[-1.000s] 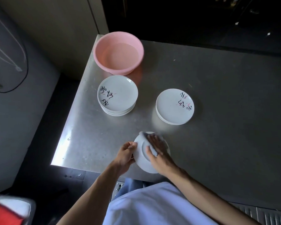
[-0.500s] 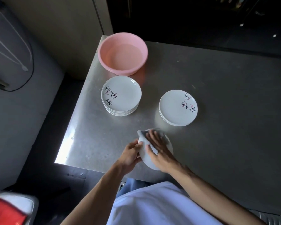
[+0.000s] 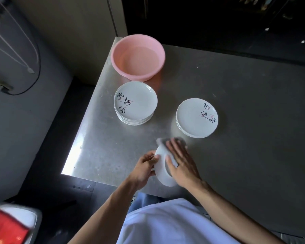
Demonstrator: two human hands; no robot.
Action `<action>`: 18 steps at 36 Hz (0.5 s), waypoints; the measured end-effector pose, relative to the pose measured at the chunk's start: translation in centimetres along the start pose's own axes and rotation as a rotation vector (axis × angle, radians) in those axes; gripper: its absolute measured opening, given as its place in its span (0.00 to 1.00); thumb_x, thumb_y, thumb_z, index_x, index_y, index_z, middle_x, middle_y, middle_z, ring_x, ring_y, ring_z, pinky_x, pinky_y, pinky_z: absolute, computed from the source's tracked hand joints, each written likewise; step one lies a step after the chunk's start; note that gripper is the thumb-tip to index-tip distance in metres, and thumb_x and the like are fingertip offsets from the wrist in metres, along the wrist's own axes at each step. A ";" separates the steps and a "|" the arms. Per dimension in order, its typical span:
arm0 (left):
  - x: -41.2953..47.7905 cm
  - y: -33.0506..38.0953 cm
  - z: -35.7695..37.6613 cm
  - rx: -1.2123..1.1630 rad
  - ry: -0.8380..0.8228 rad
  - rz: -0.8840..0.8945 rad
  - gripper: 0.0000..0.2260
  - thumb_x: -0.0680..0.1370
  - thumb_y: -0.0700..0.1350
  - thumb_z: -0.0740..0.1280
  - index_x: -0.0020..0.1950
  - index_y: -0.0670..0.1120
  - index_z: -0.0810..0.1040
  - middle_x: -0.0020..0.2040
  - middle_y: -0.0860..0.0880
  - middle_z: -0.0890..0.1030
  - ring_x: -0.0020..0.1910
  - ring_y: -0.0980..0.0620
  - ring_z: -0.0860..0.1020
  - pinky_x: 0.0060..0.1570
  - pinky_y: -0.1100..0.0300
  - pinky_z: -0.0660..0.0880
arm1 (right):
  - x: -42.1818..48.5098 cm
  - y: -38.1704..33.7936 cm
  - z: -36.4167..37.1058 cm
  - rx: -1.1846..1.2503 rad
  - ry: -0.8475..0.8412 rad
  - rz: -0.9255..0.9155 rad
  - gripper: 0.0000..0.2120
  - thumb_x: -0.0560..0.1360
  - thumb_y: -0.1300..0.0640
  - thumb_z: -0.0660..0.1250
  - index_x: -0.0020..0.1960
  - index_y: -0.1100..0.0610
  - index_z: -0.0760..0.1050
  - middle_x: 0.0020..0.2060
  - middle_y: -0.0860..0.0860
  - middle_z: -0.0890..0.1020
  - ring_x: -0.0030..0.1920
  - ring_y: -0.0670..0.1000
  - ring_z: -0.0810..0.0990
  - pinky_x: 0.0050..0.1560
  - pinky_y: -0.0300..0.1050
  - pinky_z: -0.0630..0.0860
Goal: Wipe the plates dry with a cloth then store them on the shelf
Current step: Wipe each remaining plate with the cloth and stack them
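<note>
Plate (image 3: 163,173) tilts steeper over the tabletop (image 3: 236,155) than a second ago; our left hand (image 3: 144,167) pinches its rim, our right hand (image 3: 182,164), fingers straight, presses the cloth (image 3: 161,141) on it: still wiping.

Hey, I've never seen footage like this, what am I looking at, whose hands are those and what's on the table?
No machine: a person wears a head camera looking down at their own hands. The left hand grips a tilted white plate by its edge; the right hand presses a cloth flat against it. On the metal table sit a pink basin and two piles of white plates, the taller stack beside the basin, the lower stack further right.
</note>
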State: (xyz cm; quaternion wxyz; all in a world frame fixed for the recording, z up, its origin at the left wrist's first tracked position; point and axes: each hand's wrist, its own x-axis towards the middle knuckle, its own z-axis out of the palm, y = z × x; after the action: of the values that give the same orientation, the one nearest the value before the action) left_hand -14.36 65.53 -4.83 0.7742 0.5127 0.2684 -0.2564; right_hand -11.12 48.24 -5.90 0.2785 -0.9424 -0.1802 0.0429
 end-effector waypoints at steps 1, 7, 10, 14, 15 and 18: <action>0.0 -0.1 0.1 -0.037 0.008 -0.010 0.08 0.86 0.42 0.62 0.60 0.42 0.79 0.50 0.45 0.83 0.47 0.48 0.81 0.46 0.53 0.81 | 0.3 0.1 -0.2 0.043 0.004 0.173 0.26 0.83 0.42 0.48 0.80 0.44 0.59 0.77 0.46 0.65 0.77 0.50 0.61 0.76 0.54 0.61; 0.1 0.2 0.5 -0.059 0.062 -0.041 0.08 0.76 0.42 0.64 0.54 0.45 0.79 0.46 0.45 0.82 0.42 0.48 0.81 0.40 0.56 0.77 | 0.9 -0.2 0.5 0.207 -0.037 0.302 0.33 0.80 0.39 0.43 0.80 0.54 0.58 0.77 0.50 0.65 0.77 0.53 0.62 0.77 0.54 0.57; -0.1 0.6 0.5 0.015 -0.022 0.003 0.13 0.79 0.42 0.66 0.63 0.43 0.81 0.51 0.42 0.85 0.47 0.45 0.83 0.44 0.55 0.78 | 0.2 -1.1 0.9 0.176 -0.019 -0.021 0.28 0.85 0.42 0.49 0.77 0.59 0.65 0.77 0.54 0.65 0.78 0.52 0.61 0.78 0.52 0.57; -0.1 0.7 -0.1 -0.002 -0.038 0.021 0.10 0.83 0.39 0.66 0.62 0.41 0.82 0.52 0.41 0.85 0.47 0.45 0.83 0.44 0.55 0.79 | 0.2 -0.2 0.9 0.039 -0.058 -0.190 0.26 0.85 0.44 0.49 0.78 0.57 0.64 0.77 0.54 0.65 0.79 0.52 0.61 0.78 0.53 0.57; -0.1 0.7 -0.2 0.001 -0.032 0.021 0.10 0.83 0.40 0.66 0.63 0.42 0.82 0.52 0.41 0.85 0.47 0.45 0.82 0.45 0.54 0.79 | 0.5 0.3 1.2 0.020 -0.074 -0.060 0.29 0.85 0.41 0.46 0.79 0.55 0.61 0.78 0.53 0.64 0.79 0.52 0.61 0.78 0.52 0.57; -0.1 1.0 -0.1 0.032 -0.017 0.011 0.10 0.84 0.42 0.66 0.64 0.44 0.83 0.51 0.43 0.85 0.46 0.46 0.82 0.43 0.55 0.78 | 1.1 0.9 1.8 0.070 -0.141 0.378 0.37 0.78 0.35 0.39 0.81 0.53 0.53 0.79 0.56 0.62 0.79 0.53 0.60 0.78 0.50 0.52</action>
State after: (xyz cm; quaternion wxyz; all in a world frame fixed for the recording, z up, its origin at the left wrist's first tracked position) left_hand -13.76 66.00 -4.10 0.7695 0.5243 0.2547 -0.2609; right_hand -10.16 48.84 -7.83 0.2848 -0.9439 -0.0176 0.1664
